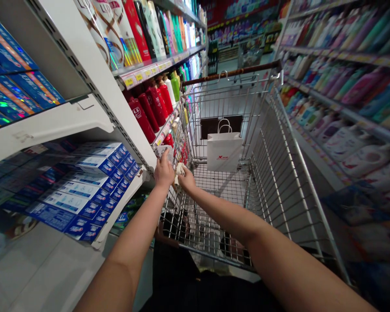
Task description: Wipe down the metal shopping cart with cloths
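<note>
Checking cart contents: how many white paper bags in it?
1: a white paper shopping bag, upright at the far end of the wire shopping cart. The person's arms may hide another.

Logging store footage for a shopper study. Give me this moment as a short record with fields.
Place: supermarket aisle
Left hand: holds a pale grey packet
Right hand: holds a crumpled cream item, kind unclear
Hand position: both at the left side of the wire shopping cart
In cart: white paper carrier bag
Left shelves: boxed toothpaste, red bottles
Right shelves: packaged household refills
</note>
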`<state>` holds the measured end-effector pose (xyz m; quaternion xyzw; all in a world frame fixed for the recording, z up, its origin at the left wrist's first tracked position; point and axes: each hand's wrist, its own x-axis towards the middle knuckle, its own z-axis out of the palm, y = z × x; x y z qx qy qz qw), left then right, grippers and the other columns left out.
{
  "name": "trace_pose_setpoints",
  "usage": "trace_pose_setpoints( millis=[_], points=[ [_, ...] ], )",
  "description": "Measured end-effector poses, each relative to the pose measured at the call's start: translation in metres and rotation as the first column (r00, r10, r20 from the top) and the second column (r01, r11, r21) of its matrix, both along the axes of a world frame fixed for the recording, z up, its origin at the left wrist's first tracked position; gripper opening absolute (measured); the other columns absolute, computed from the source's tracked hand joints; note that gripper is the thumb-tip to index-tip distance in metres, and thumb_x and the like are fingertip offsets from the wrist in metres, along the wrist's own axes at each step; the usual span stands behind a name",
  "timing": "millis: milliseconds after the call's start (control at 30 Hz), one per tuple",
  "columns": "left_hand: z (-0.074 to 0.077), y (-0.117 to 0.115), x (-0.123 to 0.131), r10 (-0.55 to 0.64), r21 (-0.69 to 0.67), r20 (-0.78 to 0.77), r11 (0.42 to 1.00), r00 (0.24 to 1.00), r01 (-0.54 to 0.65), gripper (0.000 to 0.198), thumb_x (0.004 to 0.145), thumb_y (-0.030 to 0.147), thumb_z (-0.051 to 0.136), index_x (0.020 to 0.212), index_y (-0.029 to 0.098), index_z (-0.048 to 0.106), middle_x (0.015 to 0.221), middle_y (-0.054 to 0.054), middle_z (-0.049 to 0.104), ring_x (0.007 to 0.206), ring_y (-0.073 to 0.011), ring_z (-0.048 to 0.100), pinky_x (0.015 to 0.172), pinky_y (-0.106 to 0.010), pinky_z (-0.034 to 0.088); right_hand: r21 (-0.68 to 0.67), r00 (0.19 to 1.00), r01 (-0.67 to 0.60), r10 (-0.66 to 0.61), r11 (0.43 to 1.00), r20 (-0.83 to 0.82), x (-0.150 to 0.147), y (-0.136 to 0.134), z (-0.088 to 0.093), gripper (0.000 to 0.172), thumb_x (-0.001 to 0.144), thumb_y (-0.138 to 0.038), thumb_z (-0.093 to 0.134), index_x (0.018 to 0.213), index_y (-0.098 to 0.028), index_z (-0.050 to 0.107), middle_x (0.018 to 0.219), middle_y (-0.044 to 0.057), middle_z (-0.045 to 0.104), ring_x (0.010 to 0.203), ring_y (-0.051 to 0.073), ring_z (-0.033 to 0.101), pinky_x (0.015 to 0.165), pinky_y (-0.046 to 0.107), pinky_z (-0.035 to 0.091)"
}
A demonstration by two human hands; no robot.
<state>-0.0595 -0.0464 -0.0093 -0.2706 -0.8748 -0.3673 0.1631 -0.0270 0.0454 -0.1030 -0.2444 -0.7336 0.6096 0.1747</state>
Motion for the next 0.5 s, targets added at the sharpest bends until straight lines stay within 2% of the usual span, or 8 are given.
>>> trace_pose_setpoints(
  millis=[100,200,333,500],
  points=[
    [-0.003,0.0,-0.002,-0.015,0.033,-0.014,0.999,1.0,0.016,0.057,0.096,0.015,0.047,0.152,0.024,0.054,0.152,-0.012,0.062,0.143,-0.0275,0.057,0.124,-0.049,0.045,0.005,0.987,0.088,-0.087,0.996,-0.136,0.0,-0.015,0.023,0.062,0.089,-0.022,0.058,0.151,-0.019,0.052,0.143,0.015,0.061,0.139,0.028,0.054,0.121,0.045,0.043],
    [-0.004,0.0,-0.003,-0.014,0.038,-0.014,0.999,1.0,0.015,0.055,0.097,0.015,0.046,0.151,0.023,0.055,0.154,-0.012,0.061,0.145,-0.0265,0.056,0.125,-0.047,0.045,0.025,0.97,0.091,-0.083,0.996,-0.227,0.008,-0.033,0.027,0.064,0.092,-0.023,0.054,0.155,-0.019,0.046,0.147,0.018,0.053,0.143,0.03,0.049,0.124,0.049,0.039],
    [-0.005,-0.001,-0.004,-0.024,0.055,-0.015,0.998,1.0,0.025,0.055,0.096,0.015,0.046,0.15,0.023,0.055,0.153,-0.011,0.062,0.145,-0.0266,0.056,0.126,-0.048,0.043,0.052,0.98,0.08,-0.069,0.995,-0.185,0.022,-0.046,0.001,0.07,0.088,-0.016,0.051,0.157,-0.018,0.043,0.15,0.019,0.048,0.145,0.031,0.046,0.125,0.05,0.039],
    [-0.005,-0.001,-0.005,-0.038,0.062,0.012,0.997,0.999,0.037,0.054,0.098,0.018,0.046,0.151,0.023,0.055,0.154,-0.013,0.061,0.145,-0.0289,0.056,0.126,-0.051,0.043,0.056,0.994,0.052,-0.057,0.997,0.095,0.036,-0.048,-0.035,0.065,0.087,-0.014,0.051,0.152,-0.019,0.048,0.136,0.016,0.056,0.129,0.03,0.06,0.114,0.042,0.048]
  ],
)
